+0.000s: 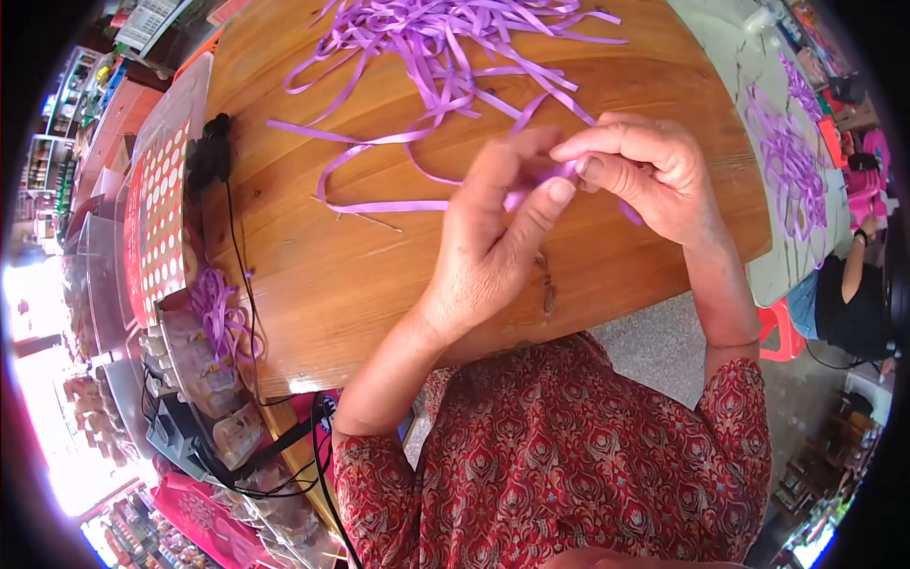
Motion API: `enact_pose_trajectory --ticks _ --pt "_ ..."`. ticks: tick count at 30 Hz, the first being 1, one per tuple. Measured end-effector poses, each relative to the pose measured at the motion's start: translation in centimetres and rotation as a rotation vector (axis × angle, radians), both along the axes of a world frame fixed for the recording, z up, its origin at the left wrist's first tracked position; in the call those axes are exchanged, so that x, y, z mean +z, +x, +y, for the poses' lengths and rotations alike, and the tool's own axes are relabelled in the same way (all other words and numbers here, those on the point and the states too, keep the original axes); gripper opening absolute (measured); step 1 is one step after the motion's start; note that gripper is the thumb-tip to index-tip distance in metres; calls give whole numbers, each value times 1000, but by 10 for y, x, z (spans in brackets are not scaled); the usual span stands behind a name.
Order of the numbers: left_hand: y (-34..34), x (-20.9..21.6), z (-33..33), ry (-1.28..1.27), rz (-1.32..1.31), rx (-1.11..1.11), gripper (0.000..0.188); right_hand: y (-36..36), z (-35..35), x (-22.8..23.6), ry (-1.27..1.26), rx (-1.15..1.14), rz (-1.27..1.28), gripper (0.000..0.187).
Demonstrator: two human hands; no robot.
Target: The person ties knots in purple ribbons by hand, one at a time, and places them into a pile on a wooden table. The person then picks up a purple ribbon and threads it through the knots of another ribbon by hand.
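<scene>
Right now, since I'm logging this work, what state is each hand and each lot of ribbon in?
Left hand: fingers bent, blurred; grip unclear.
Right hand: thumb and forefinger pinching ribbon.
Ribbon at the hands: mostly hidden.
Purple pile: loose, tangled.
Bunch at the wooden table's left: loose.
Ribbons on the pale table: loosely heaped.

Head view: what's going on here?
A person's two bare hands are working a purple ribbon over a wooden table. The right hand pinches it at the fingertips; the left hand is right beside, fingers blurred, so its grip is unclear. A loose heap of similar ribbons lies at the far side.
</scene>
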State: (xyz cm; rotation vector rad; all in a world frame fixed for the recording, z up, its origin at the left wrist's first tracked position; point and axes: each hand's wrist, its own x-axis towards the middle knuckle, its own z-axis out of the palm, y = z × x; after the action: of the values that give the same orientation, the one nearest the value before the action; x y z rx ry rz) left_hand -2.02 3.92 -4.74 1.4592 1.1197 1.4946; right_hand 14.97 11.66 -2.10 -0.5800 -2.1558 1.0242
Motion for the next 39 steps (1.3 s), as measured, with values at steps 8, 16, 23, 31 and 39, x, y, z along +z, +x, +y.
enact_pose_trajectory --ticks 8,16,23,31,39 --pt "-37 -12 -4 -139 297 219 1 39 5 -10 73 -226 -17 15" --pt "-23 -10 -1 186 695 233 35 3 -12 -24 186 -94 -101 16" --pt "5 -2 8 -395 -445 -282 21 -2 -11 -19 471 -169 29 26" --pt "-4 -17 5 -457 -249 -141 10 15 -4 -27 442 -160 -28 24" --pt "-5 -14 9 -493 -363 -1 9 37 10 -29 227 -250 42 15"
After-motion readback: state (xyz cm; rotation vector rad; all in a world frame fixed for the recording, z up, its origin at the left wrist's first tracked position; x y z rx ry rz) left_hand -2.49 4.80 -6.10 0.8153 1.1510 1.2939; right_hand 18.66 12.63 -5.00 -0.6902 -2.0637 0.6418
